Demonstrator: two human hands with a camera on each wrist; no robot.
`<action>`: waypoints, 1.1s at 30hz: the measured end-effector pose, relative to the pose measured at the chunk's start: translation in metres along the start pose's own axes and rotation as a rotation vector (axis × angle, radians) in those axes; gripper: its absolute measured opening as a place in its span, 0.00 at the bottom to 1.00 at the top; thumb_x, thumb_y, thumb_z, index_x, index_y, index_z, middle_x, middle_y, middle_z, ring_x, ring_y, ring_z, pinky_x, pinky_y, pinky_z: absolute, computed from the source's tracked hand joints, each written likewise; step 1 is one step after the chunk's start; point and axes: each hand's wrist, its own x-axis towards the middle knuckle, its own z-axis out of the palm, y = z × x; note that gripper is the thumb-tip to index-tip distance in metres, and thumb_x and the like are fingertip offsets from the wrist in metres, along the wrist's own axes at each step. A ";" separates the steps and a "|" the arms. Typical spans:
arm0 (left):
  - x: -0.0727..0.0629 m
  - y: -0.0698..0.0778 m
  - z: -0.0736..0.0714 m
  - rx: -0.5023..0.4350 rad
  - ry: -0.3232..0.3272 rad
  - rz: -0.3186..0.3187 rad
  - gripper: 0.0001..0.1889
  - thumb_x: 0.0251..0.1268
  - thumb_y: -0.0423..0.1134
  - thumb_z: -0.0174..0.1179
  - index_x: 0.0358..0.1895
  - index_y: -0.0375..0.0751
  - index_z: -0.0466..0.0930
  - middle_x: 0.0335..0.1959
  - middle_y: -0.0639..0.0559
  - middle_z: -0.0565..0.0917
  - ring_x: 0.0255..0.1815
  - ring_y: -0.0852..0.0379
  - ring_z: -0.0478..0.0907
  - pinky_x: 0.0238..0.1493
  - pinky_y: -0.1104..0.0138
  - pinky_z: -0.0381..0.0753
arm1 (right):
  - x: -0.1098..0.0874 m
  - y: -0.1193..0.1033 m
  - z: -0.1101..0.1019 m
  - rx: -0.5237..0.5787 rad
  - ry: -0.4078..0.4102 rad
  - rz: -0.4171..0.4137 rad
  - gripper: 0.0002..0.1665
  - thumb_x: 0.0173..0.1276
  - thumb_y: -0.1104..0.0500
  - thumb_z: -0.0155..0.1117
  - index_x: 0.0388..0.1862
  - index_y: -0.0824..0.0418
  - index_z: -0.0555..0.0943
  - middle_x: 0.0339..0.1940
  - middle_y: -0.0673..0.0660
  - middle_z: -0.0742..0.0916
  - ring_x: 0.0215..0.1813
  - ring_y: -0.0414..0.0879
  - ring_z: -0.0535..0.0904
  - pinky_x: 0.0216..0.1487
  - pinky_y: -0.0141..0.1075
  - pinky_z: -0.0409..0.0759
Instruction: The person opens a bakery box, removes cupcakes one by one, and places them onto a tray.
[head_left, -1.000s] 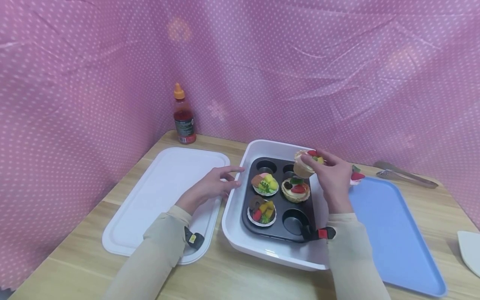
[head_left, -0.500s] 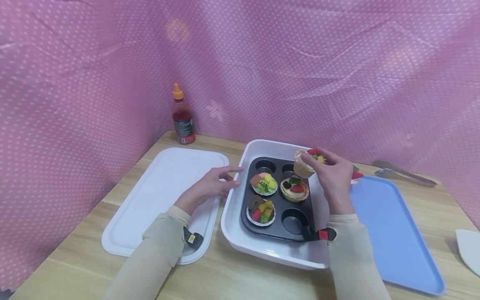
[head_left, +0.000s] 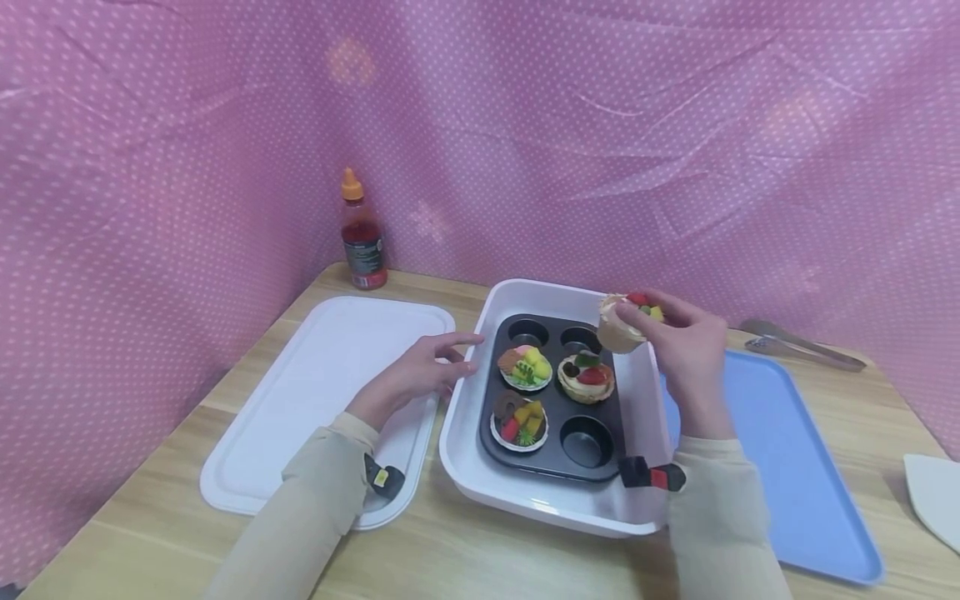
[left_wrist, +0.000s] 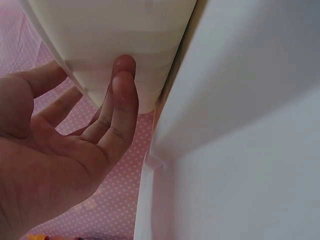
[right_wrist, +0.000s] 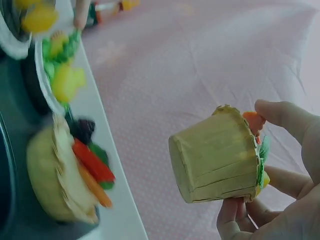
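Observation:
My right hand (head_left: 693, 354) pinches a fruit tart (head_left: 619, 327) near its rim, holding it over the far right of a dark muffin pan (head_left: 551, 467). The right wrist view shows its tan cup-shaped base (right_wrist: 215, 160) tilted sideways, fruit topping toward my fingers. In the pan sit a strawberry tart (head_left: 587, 382), a tart with yellow and green topping (head_left: 525, 368), and another with brown and orange pieces (head_left: 519, 423). The pan lies inside a white bin (head_left: 555, 521). My left hand (head_left: 412, 375) rests its loosely bent fingertips against the bin's outer left wall (left_wrist: 90, 35).
A white tray (head_left: 300, 392) lies left of the bin, partly under my left forearm. To the right is a blue tray (head_left: 787, 458), with metal tongs (head_left: 806, 346) behind it. A sauce bottle (head_left: 363, 237) stands at the back left, before a pink dotted curtain (head_left: 525, 150).
My right hand has shifted a little to the right with the fruit tart, uncovering the pan's far right cup. My left hand stays at the bin's wall.

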 end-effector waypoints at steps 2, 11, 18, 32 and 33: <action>0.000 0.000 0.000 0.006 -0.001 0.003 0.26 0.71 0.42 0.62 0.71 0.59 0.73 0.56 0.40 0.78 0.39 0.52 0.81 0.37 0.63 0.86 | 0.002 0.001 -0.007 0.006 0.022 0.013 0.37 0.55 0.44 0.81 0.63 0.54 0.83 0.63 0.52 0.84 0.61 0.42 0.73 0.57 0.33 0.75; -0.001 0.000 -0.001 0.013 -0.005 0.001 0.26 0.72 0.42 0.62 0.71 0.59 0.73 0.56 0.40 0.78 0.40 0.51 0.81 0.38 0.62 0.86 | 0.016 0.008 -0.036 0.108 0.126 0.086 0.36 0.51 0.50 0.84 0.61 0.55 0.84 0.44 0.43 0.84 0.45 0.38 0.74 0.29 0.23 0.79; 0.000 0.000 -0.001 0.006 -0.011 0.010 0.26 0.72 0.42 0.62 0.71 0.58 0.73 0.56 0.39 0.78 0.38 0.52 0.81 0.37 0.62 0.86 | 0.022 0.011 -0.051 0.084 0.187 0.081 0.35 0.52 0.49 0.83 0.60 0.55 0.85 0.37 0.37 0.83 0.47 0.36 0.72 0.28 0.20 0.78; 0.001 -0.001 -0.001 -0.007 -0.015 0.011 0.26 0.71 0.42 0.63 0.71 0.58 0.73 0.55 0.40 0.78 0.36 0.53 0.81 0.36 0.63 0.86 | 0.036 0.023 -0.074 0.149 0.280 0.158 0.34 0.47 0.50 0.86 0.57 0.50 0.87 0.36 0.35 0.84 0.53 0.34 0.71 0.57 0.30 0.66; 0.001 -0.001 -0.001 -0.006 -0.014 0.008 0.26 0.71 0.42 0.63 0.71 0.59 0.73 0.55 0.40 0.78 0.35 0.52 0.81 0.36 0.63 0.86 | 0.037 0.024 -0.076 0.158 0.287 0.172 0.35 0.47 0.50 0.87 0.57 0.49 0.86 0.37 0.36 0.83 0.53 0.34 0.71 0.55 0.31 0.67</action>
